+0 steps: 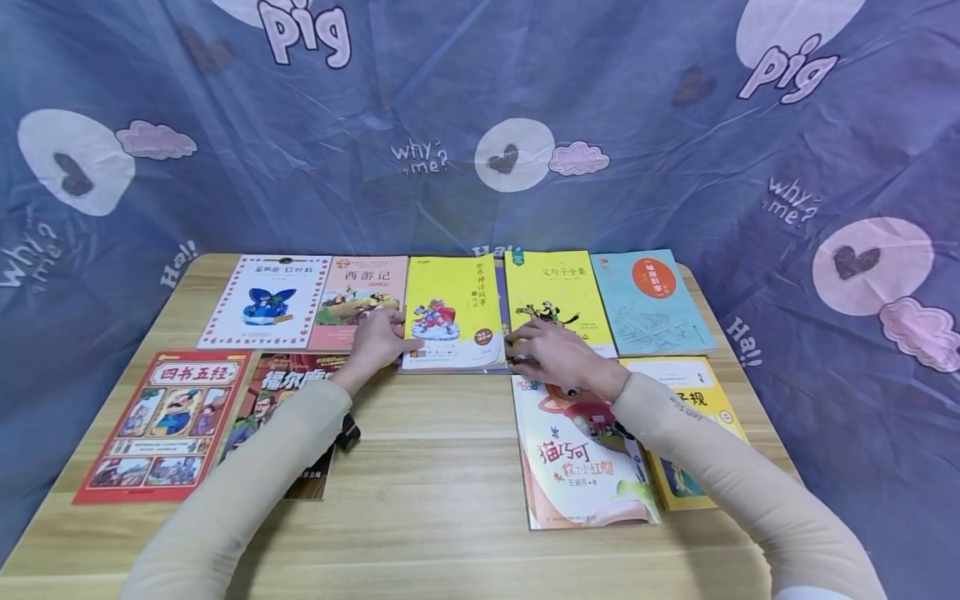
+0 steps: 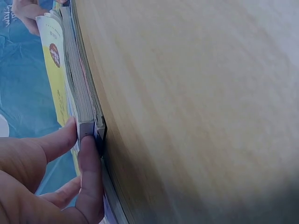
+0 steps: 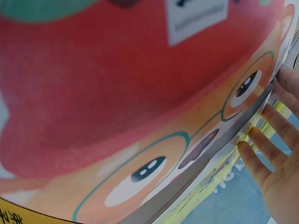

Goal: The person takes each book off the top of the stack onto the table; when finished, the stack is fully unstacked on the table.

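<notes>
A yellow storybook (image 1: pixel 450 308) lies on a purple-covered book (image 1: pixel 501 287) in the middle of the back row. At its lower left corner, my left hand (image 1: pixel 378 342) holds it; the left wrist view has the thumb (image 2: pixel 58 142) by the cover edge and a finger (image 2: pixel 91 177) against the spine end. My right hand (image 1: pixel 558 354) touches the stack's right edge with extended fingers, over the lower part of another yellow book (image 1: pixel 551 287). Below that hand lies a white book with a cartoon cover (image 1: pixel 585 483), whose big red picture (image 3: pixel 117 84) fills much of the right wrist view.
Also in the back row are a white book (image 1: pixel 258 300), a pink book (image 1: pixel 330 308) and a teal book (image 1: pixel 652 308). Nearer lie a red book (image 1: pixel 168 425), a dark book (image 1: pixel 311 483) and a yellow book (image 1: pixel 686 483). A patterned blue cloth (image 1: pixel 480 100) hangs behind the wooden table (image 1: pixel 420 500).
</notes>
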Motion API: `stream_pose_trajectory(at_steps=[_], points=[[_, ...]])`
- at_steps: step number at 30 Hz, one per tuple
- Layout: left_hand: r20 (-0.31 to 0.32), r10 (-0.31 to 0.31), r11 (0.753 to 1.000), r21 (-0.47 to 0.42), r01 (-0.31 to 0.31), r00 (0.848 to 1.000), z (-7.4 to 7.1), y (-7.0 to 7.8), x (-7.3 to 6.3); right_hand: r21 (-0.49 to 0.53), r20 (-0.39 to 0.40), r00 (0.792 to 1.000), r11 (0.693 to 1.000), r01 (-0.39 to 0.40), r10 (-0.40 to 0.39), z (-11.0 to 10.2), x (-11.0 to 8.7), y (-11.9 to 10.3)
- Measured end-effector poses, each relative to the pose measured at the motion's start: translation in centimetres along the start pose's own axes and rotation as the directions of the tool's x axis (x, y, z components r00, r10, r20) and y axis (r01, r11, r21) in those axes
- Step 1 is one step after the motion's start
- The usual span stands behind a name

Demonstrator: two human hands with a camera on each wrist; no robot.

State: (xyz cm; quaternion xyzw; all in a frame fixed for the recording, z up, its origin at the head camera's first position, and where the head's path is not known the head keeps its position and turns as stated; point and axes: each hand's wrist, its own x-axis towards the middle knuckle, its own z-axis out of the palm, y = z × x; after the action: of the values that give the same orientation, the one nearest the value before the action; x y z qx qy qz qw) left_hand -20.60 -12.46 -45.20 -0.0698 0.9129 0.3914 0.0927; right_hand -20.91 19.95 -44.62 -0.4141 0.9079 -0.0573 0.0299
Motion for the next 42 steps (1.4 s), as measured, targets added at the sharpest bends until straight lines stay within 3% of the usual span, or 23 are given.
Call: stream_pose_trajectory(at_steps=[7, 11, 18, 21, 30, 35, 37, 42], points=[[-0.001, 0.034, 0.997, 0.067, -0.034, 0.999, -0.1, 0.4, -0.5, 0.012, -0.015, 1.000, 1.000, 0.008, -0.008, 0.1, 0.2, 0.2], [-0.023, 0.018, 0.997, 0.075, -0.016, 1.000, 0.1, 0.8, -0.7, 0.030, -0.016, 1.000, 1.000, -0.002, 0.003, 0.2, 0.3, 0.4], [0.045, -0.105, 0.991, -0.084, 0.108, 0.993, -0.1, 1.3, -0.7, 0.040, -0.014, 1.000, 0.999, -0.004, 0.004, 0.1, 0.2, 0.3], [0.043, -0.137, 0.983, -0.118, 0.141, 0.990, -0.1, 1.6, -0.9, 0.043, -0.012, 1.000, 0.999, -0.002, 0.002, 0.0, 0.2, 0.3], [-0.011, -0.132, 0.973, -0.192, 0.127, 0.991, -0.1, 2.2, -1.2, 0.035, -0.018, 1.000, 0.999, -0.007, 0.008, 0.1, 0.2, 0.4], [0.099, -0.119, 0.919, -0.365, 0.147, 0.988, -0.6, 1.5, -0.7, 0.022, -0.022, 1.000, 1.000, 0.004, -0.004, 0.1, 0.2, 0.3], [0.177, -0.113, 0.889, -0.422, 0.180, 0.978, -0.9, 1.1, -0.6, 0.022, -0.021, 1.000, 1.000, 0.008, -0.007, 0.1, 0.3, 0.3], [0.320, -0.060, 0.853, -0.475, 0.215, 0.946, -1.9, 0.0, -0.8, 0.039, -0.010, 1.000, 0.999, -0.002, 0.003, 0.0, 0.2, 0.2]])
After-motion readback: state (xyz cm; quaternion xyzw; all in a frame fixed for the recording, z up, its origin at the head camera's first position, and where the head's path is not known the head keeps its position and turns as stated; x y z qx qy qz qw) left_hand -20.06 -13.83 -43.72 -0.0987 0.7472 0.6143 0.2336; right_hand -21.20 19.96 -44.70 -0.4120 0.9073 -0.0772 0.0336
